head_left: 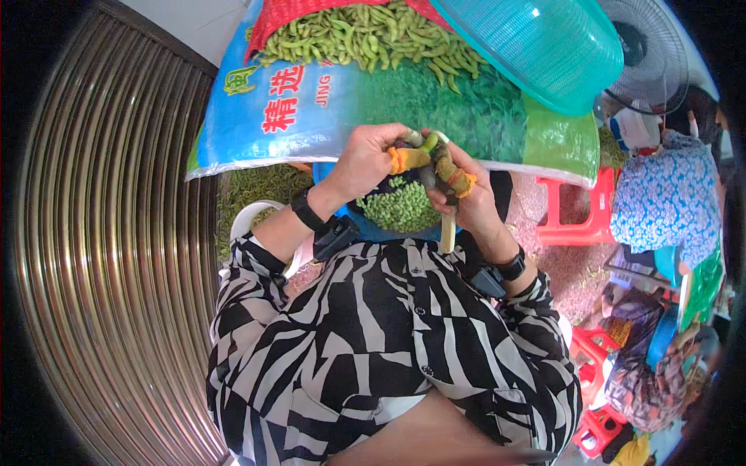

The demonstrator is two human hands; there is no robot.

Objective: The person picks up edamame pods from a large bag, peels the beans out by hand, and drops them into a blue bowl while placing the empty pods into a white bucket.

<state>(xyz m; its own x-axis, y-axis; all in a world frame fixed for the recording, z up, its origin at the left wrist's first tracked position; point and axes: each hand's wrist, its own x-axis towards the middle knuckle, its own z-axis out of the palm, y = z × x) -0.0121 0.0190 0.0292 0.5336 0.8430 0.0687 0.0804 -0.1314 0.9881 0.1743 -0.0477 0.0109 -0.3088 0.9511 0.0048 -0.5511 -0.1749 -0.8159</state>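
**Pod shelling over the bowl: grip and orientation**

Above the bowl of shelled beans [400, 208], I have both hands raised and brought together on one green pod [427, 144]. My left hand [365, 159] pinches the pod with thumb and forefinger, the thumb wearing an orange finger cover [404, 159]. My right hand [466, 194] closes on the other end, its fingers wrapped in stained yellowish covers [458, 180]. Both hands are clamped on the pod, touching each other at the fingertips.

Procedure, as I judge it:
1. Hold the pod directly over the bowl so that released beans drop in, not onto the striped shirt [388, 342].
2. Press along the seam with the covered thumb; do not crush the beans.
3. Keep the pale stick-like tool [447, 233], which hangs down from the right hand, clear of the bowl contents.

Orientation: the pod's long axis runs roughly from lower left to upper right between the two hands, tilted upward toward the sack [326, 109] heaped with unshelled pods [365, 35]. Which end is the stem end I cannot tell.

A teal basket [536, 46] lies on the sack beside the pods.
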